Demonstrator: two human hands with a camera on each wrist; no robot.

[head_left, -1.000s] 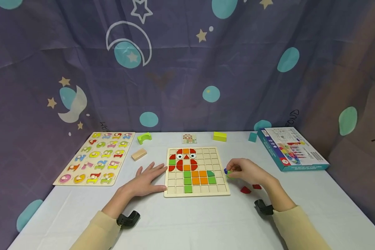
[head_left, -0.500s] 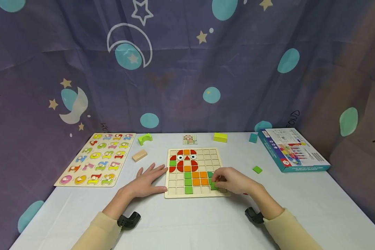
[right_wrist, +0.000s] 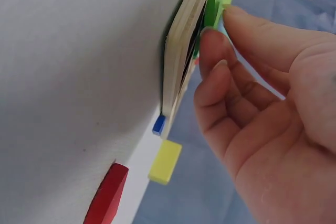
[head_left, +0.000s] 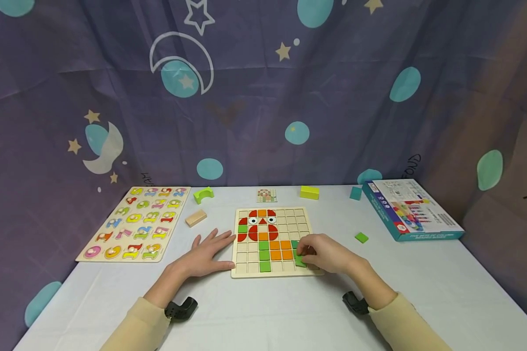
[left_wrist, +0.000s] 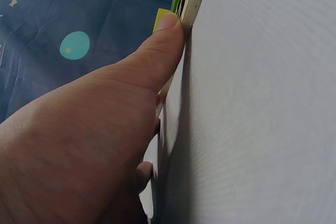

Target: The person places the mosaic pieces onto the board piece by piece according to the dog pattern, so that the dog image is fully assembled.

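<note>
The wooden grid board lies on the white table, with red, orange and green tiles set in some of its squares. My right hand is over its lower right part. Between thumb and fingers it pinches a green tile, tilted against the board in the right wrist view; in the head view the tile is partly covered by the fingers. My left hand lies with spread fingers on the table, its fingertips at the board's left edge. In the left wrist view, the thumb touches that edge.
A loose green tile lies right of the board. The right wrist view shows a red piece and a blue piece. Around stand a number puzzle, a wooden block, a pattern card and a box.
From beside the board, my right hand has moved left onto its lower right squares with a green tile. A loose green tile now shows on the table. The left hand has stayed put.
</note>
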